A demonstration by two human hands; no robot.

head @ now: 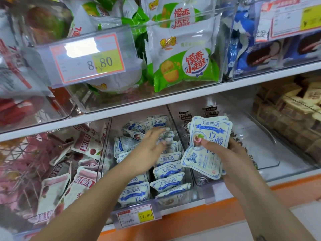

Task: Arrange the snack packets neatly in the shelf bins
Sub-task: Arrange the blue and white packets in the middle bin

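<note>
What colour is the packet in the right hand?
White with blue print, the packet in the right hand, head view.

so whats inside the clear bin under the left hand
The clear bin holds blue-and-white snack packets, lined up in rows near the front and jumbled farther back. The left hand covers some of the middle ones, and the bin floor is hidden beneath the packets.

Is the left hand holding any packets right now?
No, the left hand is open over the blue-and-white packets in the bin; the right hand holds a stack of packets.
</note>
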